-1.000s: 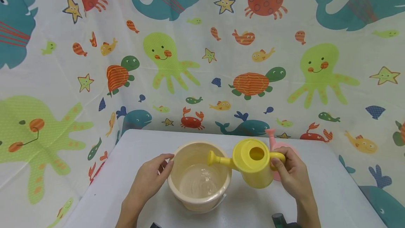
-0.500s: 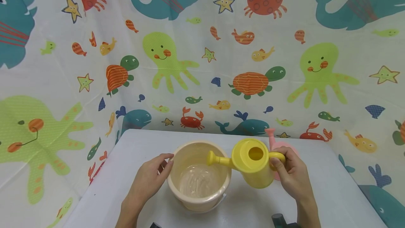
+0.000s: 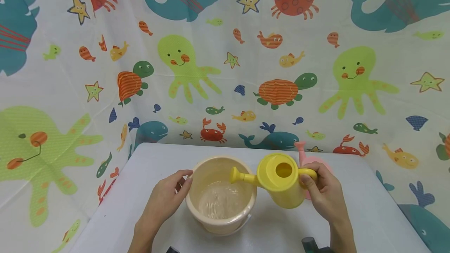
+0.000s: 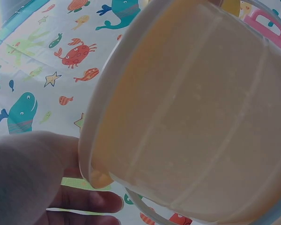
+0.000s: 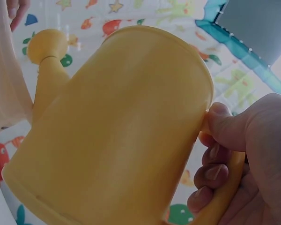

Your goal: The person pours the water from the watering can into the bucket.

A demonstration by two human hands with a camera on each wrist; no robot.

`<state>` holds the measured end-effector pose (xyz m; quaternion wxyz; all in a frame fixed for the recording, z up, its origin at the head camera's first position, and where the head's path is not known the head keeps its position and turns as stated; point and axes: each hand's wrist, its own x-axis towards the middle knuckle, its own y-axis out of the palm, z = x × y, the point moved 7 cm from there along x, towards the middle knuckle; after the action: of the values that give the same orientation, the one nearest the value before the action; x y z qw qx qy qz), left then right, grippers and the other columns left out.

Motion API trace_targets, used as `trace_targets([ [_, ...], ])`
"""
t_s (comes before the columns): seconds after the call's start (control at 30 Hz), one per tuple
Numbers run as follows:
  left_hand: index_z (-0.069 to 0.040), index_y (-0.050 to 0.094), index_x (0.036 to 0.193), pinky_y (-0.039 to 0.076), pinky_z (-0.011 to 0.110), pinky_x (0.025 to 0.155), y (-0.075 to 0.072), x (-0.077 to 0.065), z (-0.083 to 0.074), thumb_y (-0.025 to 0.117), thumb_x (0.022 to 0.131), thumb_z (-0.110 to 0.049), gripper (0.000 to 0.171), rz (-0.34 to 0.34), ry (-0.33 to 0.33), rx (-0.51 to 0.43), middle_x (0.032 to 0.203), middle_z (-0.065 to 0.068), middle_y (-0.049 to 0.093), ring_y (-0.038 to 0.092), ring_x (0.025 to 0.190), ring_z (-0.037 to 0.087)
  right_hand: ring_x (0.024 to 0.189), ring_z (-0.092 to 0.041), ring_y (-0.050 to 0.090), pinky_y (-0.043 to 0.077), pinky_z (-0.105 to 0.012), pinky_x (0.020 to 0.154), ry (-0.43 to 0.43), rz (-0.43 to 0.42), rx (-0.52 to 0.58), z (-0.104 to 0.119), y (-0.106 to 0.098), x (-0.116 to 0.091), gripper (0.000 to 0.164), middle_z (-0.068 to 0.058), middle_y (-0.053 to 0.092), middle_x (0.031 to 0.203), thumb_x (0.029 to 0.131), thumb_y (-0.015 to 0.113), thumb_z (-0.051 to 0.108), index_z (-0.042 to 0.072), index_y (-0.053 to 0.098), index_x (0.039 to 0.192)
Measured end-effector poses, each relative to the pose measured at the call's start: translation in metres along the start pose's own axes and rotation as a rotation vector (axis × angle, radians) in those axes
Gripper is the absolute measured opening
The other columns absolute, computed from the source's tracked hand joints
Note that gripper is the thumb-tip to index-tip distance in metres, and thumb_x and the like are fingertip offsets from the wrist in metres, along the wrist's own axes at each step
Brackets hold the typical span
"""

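The right hand point(image 3: 325, 192) grips the yellow can point(image 3: 281, 182) by its handle point(image 3: 305, 171), beside the bucket point(image 3: 222, 227) with its spout point(image 3: 246, 177) poking over it, while the left hand point(image 3: 168, 196) touches the bucket's other side with loose fingers point(image 3: 183, 173).
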<state>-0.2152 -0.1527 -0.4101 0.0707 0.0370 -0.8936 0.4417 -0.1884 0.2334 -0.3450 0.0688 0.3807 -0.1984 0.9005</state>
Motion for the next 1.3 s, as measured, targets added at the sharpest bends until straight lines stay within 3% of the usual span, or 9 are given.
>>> trace_targets([
  [1.3,-0.02,0.066,0.127,0.047,0.018,0.057,0.0008,0.0007,-0.0008,0.063,0.098,-0.03,0.031,0.013,-0.006,-0.008,0.079,-0.007,0.063,0.053,0.07,0.009,0.08,-0.004,0.06,0.052,-0.009,0.081,-0.003,0.001,-0.027,0.0038,-0.0012,0.0011,0.029,-0.001,0.063,0.094,0.082,0.064,-0.023,-0.004,0.064,0.104],
])
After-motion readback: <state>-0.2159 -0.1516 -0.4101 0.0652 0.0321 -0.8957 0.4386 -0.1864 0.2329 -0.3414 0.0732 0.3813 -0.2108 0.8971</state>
